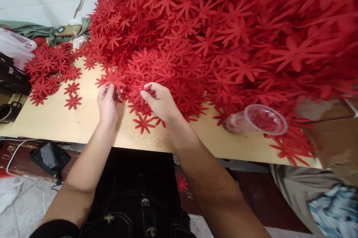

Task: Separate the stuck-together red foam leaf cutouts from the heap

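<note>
A huge heap of red flower-shaped cutouts (223,36) covers the back and right of a pale wooden table (69,126). My left hand (107,103) pinches a red flower cutout (115,78) at the heap's near edge. Just to the right, my right hand (159,100) grips several red cutouts (140,94) between thumb and fingers. One loose flower (143,122) lies flat on the table between my wrists.
A clear plastic cup (256,119) lies on its side at the right. A smaller pile of red flowers (49,68) sits at the left, beside a black object (12,77) and a plastic bag (15,46). Another person's clothing (321,197) shows at lower right.
</note>
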### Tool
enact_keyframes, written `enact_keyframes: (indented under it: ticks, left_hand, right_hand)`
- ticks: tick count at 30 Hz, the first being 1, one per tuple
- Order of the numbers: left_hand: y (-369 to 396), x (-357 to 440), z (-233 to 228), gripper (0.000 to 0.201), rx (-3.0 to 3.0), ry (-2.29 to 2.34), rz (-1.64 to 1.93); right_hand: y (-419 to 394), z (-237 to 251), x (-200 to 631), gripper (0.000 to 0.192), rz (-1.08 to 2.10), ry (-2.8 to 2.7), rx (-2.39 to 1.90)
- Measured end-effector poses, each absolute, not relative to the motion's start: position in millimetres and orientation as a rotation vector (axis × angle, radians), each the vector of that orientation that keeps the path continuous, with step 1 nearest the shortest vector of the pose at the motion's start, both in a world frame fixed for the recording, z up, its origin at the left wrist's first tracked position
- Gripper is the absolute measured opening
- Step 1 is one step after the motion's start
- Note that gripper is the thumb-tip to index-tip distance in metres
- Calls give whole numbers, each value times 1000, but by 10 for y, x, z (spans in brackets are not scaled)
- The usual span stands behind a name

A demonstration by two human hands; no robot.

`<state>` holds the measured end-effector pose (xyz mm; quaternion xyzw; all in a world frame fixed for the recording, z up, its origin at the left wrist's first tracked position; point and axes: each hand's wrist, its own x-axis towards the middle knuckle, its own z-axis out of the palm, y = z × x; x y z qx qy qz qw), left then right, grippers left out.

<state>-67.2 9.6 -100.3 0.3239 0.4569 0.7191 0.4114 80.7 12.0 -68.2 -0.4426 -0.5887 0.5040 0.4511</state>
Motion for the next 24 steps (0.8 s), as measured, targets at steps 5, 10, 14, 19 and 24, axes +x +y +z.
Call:
enact_keyframes:
  ticks: [5, 10, 14, 19, 24]
  left_hand:
    - [113, -752, -1103, 45, 1228, 1468, 1965]
    - [-29, -705, -936, 40, 1735, 1502, 1959]
    - [-55, -594, -889, 30, 1786, 1168, 1714]
    - [-3, -519, -931, 24, 1285, 1128, 1667]
    - [32, -575, -896, 25, 949, 1093, 1779]
  right_hand:
    - [145, -690, 871, 20, 1193, -1393, -1115]
    - [100, -682, 863, 33, 1054, -1509, -1183]
    - [64, -680, 833, 38, 973, -1595, -1180]
    - [42, -656, 778, 46, 1109, -1576, -1057]
    - [59, -681, 856, 47, 1145, -1519, -1038]
